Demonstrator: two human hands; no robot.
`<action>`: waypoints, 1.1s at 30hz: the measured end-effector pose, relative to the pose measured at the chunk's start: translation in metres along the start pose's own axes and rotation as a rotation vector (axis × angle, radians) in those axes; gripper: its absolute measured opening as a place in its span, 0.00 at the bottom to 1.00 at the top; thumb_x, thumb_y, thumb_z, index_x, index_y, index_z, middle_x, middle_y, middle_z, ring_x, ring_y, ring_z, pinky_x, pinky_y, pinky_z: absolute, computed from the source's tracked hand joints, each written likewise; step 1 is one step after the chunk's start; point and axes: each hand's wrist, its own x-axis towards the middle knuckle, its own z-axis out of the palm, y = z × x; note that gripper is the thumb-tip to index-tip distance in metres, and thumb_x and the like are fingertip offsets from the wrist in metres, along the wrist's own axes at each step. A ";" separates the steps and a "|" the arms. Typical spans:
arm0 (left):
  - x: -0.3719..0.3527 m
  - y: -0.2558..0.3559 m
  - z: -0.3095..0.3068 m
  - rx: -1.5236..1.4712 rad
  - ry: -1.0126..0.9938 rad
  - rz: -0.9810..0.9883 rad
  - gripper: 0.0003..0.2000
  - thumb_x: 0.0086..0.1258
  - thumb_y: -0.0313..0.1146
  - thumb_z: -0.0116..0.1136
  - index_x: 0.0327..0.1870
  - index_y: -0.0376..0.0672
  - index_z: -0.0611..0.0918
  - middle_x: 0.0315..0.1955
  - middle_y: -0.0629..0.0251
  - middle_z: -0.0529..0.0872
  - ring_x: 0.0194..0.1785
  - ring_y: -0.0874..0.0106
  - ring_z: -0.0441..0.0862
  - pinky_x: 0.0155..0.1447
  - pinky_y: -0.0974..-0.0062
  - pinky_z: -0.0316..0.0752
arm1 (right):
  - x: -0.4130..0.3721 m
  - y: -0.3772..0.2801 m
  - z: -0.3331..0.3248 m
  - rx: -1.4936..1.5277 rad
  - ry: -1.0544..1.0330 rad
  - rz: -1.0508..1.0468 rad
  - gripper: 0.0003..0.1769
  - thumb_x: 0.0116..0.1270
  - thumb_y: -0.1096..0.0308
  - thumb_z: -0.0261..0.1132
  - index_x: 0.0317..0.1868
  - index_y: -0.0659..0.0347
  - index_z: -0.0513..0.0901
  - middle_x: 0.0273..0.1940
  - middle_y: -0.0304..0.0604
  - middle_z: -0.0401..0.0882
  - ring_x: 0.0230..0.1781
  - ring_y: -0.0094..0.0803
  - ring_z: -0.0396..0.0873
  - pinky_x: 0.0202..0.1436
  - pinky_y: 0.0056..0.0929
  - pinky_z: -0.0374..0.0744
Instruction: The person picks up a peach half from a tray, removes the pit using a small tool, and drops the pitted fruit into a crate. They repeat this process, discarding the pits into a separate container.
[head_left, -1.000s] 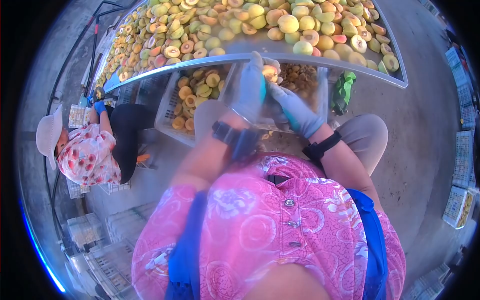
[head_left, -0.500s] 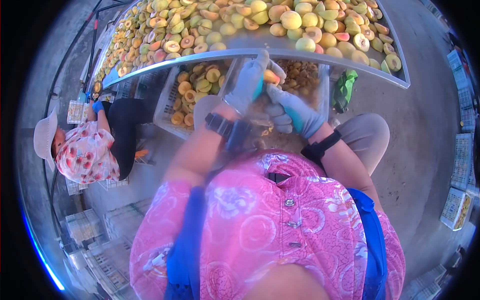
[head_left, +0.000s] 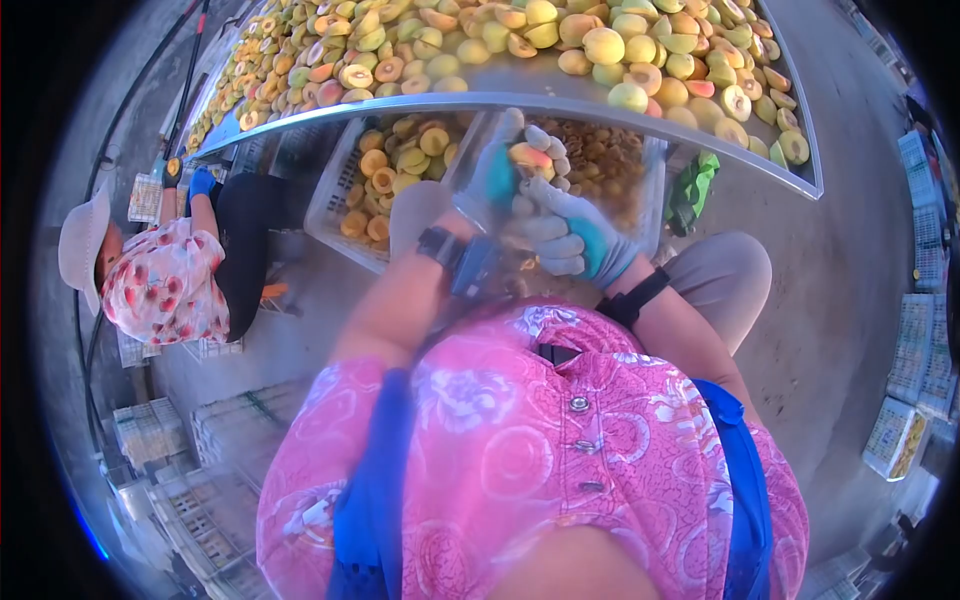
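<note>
Just below the metal table's edge, my left hand [head_left: 496, 172], in a grey and teal glove, is closed round a reddish-yellow fruit [head_left: 531, 157]. My right hand [head_left: 575, 232], gloved the same way, is pressed close beneath the fruit with its fingers curled; whatever they grip is too small to make out. Below the hands to the left, a white crate [head_left: 327, 212] holds halved fruit. Behind and right of the hands, another crate [head_left: 652, 205] holds many small brown pieces.
Halved and whole fruit cover much of the metal-rimmed table [head_left: 815, 180]. A green bag [head_left: 692, 193] lies right of the crates. A person in a hat [head_left: 165, 280] sits at the left. Stacked crates [head_left: 235, 425] stand lower left, and more crates [head_left: 895, 440] line the right side.
The fruit in my left hand shows more fully and sits slightly lower and further left. My right hand has shifted a little left, closer to my left hand. The view has turned slightly.
</note>
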 end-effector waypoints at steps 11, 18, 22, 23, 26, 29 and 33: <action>0.011 0.056 -0.129 0.244 0.302 0.557 0.18 0.76 0.47 0.51 0.47 0.38 0.82 0.51 0.54 0.82 0.53 0.60 0.80 0.56 0.61 0.78 | 0.016 -0.006 -0.052 0.190 0.252 -0.287 0.21 0.75 0.43 0.53 0.42 0.53 0.73 0.21 0.27 0.59 0.13 0.18 0.57 0.13 0.21 0.57; 0.037 0.090 -0.057 1.240 0.589 0.921 0.18 0.66 0.36 0.62 0.54 0.39 0.80 0.52 0.57 0.81 0.56 0.63 0.78 0.60 0.68 0.73 | 0.016 -0.007 -0.067 -0.360 0.863 -0.277 0.17 0.73 0.46 0.58 0.43 0.50 0.74 0.22 0.28 0.64 0.13 0.19 0.61 0.14 0.21 0.59; 0.097 0.065 0.019 1.590 0.185 1.092 0.22 0.63 0.34 0.64 0.59 0.43 0.76 0.58 0.55 0.77 0.63 0.57 0.73 0.67 0.65 0.69 | 0.013 -0.021 -0.044 -0.384 0.637 -0.257 0.16 0.72 0.48 0.57 0.44 0.51 0.71 0.26 0.31 0.67 0.15 0.22 0.62 0.16 0.23 0.62; 0.114 0.060 0.029 1.587 0.179 1.090 0.22 0.63 0.34 0.64 0.59 0.43 0.76 0.58 0.55 0.77 0.63 0.57 0.73 0.67 0.65 0.69 | 0.016 -0.018 -0.050 -0.382 0.642 -0.260 0.16 0.72 0.48 0.57 0.44 0.51 0.71 0.26 0.31 0.67 0.15 0.22 0.62 0.16 0.23 0.62; 0.167 0.054 0.044 1.727 -0.083 1.150 0.25 0.60 0.33 0.65 0.61 0.47 0.75 0.61 0.53 0.74 0.66 0.55 0.70 0.68 0.62 0.68 | 0.022 -0.013 -0.060 -0.499 0.638 -0.356 0.17 0.73 0.48 0.57 0.45 0.54 0.71 0.27 0.33 0.69 0.14 0.23 0.65 0.14 0.23 0.65; 0.191 0.044 0.039 2.036 -0.118 1.099 0.27 0.58 0.33 0.64 0.62 0.50 0.74 0.63 0.53 0.71 0.69 0.53 0.66 0.69 0.60 0.67 | 0.020 -0.016 -0.059 -0.478 0.637 -0.377 0.18 0.73 0.48 0.57 0.45 0.55 0.71 0.27 0.34 0.69 0.14 0.24 0.65 0.14 0.24 0.65; 0.178 0.044 0.030 2.031 -0.066 0.847 0.27 0.60 0.33 0.63 0.64 0.52 0.74 0.64 0.52 0.71 0.69 0.54 0.67 0.69 0.60 0.67 | 0.020 -0.016 -0.061 -0.523 0.624 -0.446 0.18 0.74 0.49 0.56 0.46 0.55 0.72 0.27 0.34 0.69 0.16 0.23 0.67 0.15 0.24 0.66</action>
